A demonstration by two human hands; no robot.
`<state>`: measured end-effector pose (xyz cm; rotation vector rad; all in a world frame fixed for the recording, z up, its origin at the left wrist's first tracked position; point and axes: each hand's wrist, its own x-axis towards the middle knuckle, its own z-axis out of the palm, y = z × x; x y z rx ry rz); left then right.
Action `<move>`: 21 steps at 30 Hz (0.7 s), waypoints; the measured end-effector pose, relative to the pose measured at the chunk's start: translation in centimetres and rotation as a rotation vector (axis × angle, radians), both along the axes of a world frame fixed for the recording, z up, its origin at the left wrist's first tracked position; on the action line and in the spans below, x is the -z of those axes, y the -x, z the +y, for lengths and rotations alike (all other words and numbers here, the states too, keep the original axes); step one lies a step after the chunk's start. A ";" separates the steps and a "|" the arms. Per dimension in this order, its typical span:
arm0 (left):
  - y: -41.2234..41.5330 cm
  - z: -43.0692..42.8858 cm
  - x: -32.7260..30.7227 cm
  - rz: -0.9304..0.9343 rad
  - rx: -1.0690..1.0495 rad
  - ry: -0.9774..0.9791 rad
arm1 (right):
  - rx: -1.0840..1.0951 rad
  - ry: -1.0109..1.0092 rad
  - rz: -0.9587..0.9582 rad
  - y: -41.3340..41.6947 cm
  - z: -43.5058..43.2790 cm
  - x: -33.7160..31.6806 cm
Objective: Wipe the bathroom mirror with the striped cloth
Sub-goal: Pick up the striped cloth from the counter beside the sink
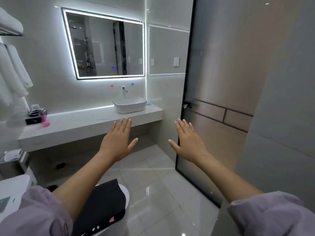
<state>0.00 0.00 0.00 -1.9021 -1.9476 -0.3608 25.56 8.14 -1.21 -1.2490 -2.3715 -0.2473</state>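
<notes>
The bathroom mirror (105,46) hangs on the far wall, framed by a bright white light strip. A small blue-striped cloth (148,103) peeks out on the counter just right of the basin. My left hand (119,138) is stretched forward, flat and palm down, fingers together, holding nothing. My right hand (187,142) is held out the same way, empty, beside the glass door's edge. Both hands are well short of the mirror and the cloth.
A white basin (129,104) with a chrome tap (124,91) stands on the white counter (81,125). A pink bottle (45,120) and a black tray sit at its left end. White towels (13,74) hang left. A frosted glass door (221,99) stands right; a toilet (15,189) is below left.
</notes>
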 end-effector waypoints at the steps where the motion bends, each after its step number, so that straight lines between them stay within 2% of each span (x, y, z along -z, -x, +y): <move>1: 0.2 0.8 0.1 -0.010 0.002 -0.017 | -0.007 -0.003 0.012 0.3 0.8 0.2; 8: 3.6 8.5 1.1 -0.013 0.019 -0.073 | -0.033 0.034 0.049 3.3 8.1 0.8; 21: 13.8 29.3 0.7 0.034 -0.038 -0.036 | -0.111 -0.002 0.014 15.0 28.6 -0.6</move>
